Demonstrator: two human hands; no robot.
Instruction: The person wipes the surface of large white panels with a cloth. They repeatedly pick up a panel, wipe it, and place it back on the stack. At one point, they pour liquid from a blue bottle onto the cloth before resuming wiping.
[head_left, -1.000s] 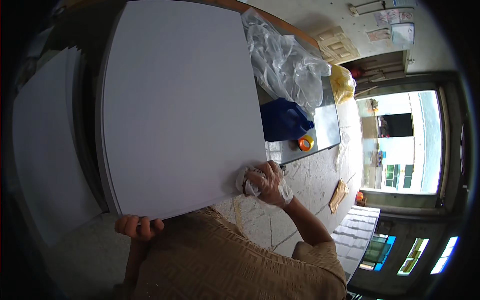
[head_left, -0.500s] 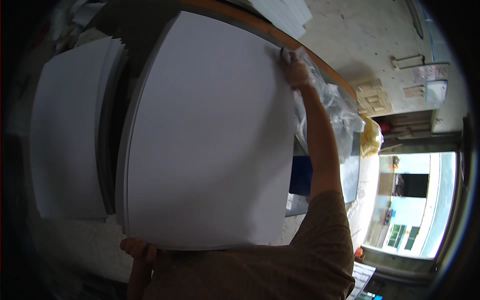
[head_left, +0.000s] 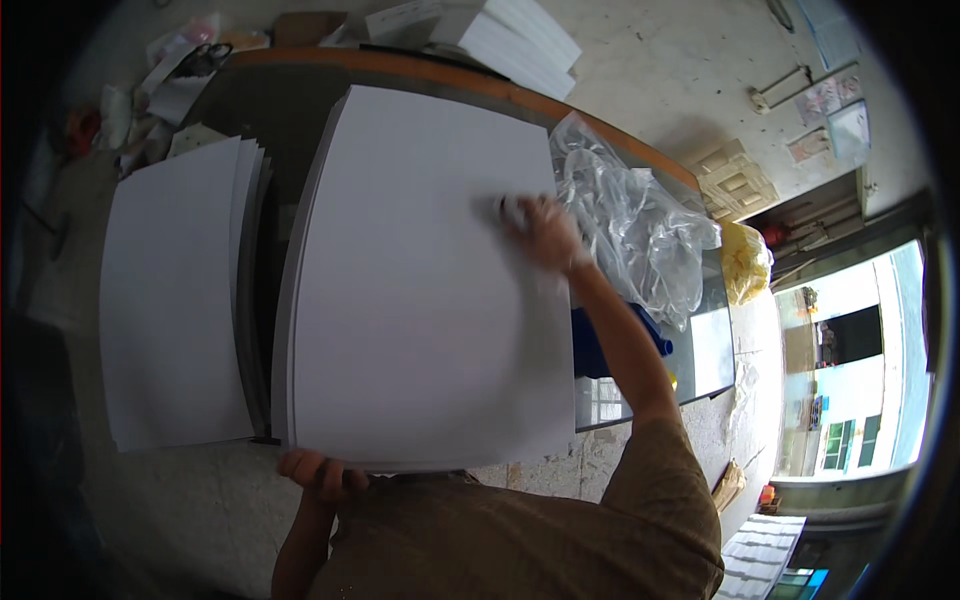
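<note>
A stack of large white sheets (head_left: 420, 300) lies before me, its layered edges showing along the left side. My left hand (head_left: 325, 474) is at the stack's near left corner, fingers curled and closed against the edge of the sheets. Over the upper right part of the top sheet is my right hand (head_left: 545, 235), slightly blurred, with its fingers drawn together. Something small and dark shows at its fingertips, too small to name. A crumpled clear plastic bag (head_left: 640, 230) lies just right of the stack.
Left of the stack stands a second pile of white sheets (head_left: 175, 300). A dark blue container (head_left: 592, 345) sits under my right forearm. The table has an orange-brown far edge (head_left: 460, 72). Further right are a yellow bag (head_left: 745, 262) and a bright opening (head_left: 850, 360).
My right hand has left the far right corner of the stack and come nearer and leftward over the top sheet. My left hand stays at the near left corner. The view has shifted.
</note>
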